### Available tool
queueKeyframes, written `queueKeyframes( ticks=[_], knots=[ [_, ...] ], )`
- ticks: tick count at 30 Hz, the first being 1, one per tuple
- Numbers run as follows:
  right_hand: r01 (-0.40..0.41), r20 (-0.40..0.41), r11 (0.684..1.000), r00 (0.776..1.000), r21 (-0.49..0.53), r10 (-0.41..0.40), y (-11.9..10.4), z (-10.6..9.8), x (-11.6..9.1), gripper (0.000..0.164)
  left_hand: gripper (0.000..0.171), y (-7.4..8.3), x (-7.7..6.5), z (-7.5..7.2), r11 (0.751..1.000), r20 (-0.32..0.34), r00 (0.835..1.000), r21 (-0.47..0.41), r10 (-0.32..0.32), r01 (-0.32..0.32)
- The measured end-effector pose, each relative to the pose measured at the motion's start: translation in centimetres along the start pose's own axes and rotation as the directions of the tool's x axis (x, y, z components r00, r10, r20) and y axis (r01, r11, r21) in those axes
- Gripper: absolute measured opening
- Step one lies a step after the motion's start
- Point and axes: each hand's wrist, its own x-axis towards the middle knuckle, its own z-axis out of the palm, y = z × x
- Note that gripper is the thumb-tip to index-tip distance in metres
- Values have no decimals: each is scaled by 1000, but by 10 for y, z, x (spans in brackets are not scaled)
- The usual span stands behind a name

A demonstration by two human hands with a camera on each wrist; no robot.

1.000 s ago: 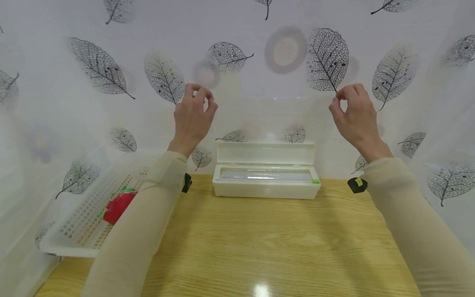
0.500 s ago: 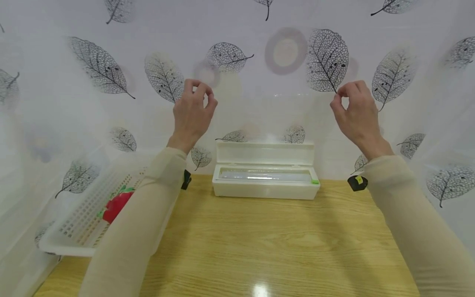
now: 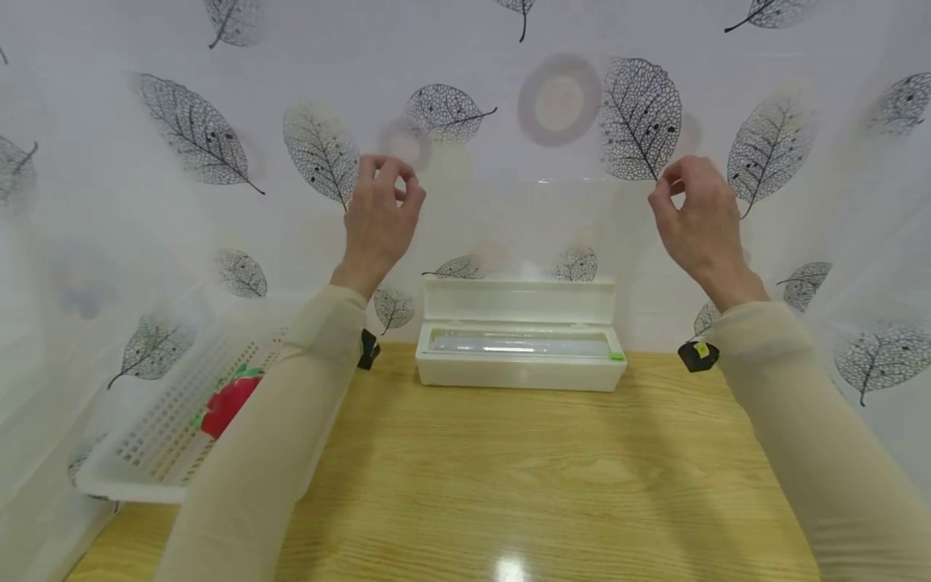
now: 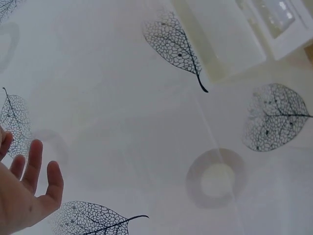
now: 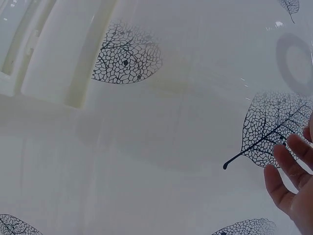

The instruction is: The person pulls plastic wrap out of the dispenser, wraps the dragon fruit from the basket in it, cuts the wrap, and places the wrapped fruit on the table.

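Note:
A white cling film box point(image 3: 520, 375) stands at the back of the table, its lid raised. Inside lies a shiny roll point(image 3: 520, 346), and a green slider point(image 3: 617, 356) sits at the right end of the front rim. Above it to the left, my left hand point(image 3: 378, 222) pinches between thumb and fingers; my right hand point(image 3: 698, 218) does likewise above it to the right. Faint glints between the hands show a transparent sheet of cling film point(image 3: 541, 181) stretched across. The wrist views show the fingers point(image 4: 33, 164) bent, their pinch on the film barely visible.
A white perforated basket point(image 3: 138, 489) stands on the left, partly behind the left sleeve, with a red and green strawberry-shaped item point(image 3: 229, 406) in it. A leaf-patterned curtain point(image 3: 494, 48) hangs behind the wooden table point(image 3: 538, 485).
Both hands have risen slightly, and the glints along the film's upper edge are a little higher. The box, basket and red item stay in place.

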Motion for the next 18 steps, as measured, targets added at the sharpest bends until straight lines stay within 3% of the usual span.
queueKeyframes(
  ticks=[4, 9, 18],
  knots=[
    [-48, -6, 998, 999, 28, 48, -2, 0, 1, 21, 15, 0, 3, 3, 989, 20, 999, -139, -38, 40],
    [-83, -12, 992, 996, 90, 84, -4, 1, 2, 23, 13, 2, 6, 5, 958, 77, 993, -268, -89, 106],
    [-233, 97, 944, 972, 234, 215, -6, -1, 5, 13, 11, 10, 9, 3, 882, 193, 956, -379, -219, 279]
  ],
)
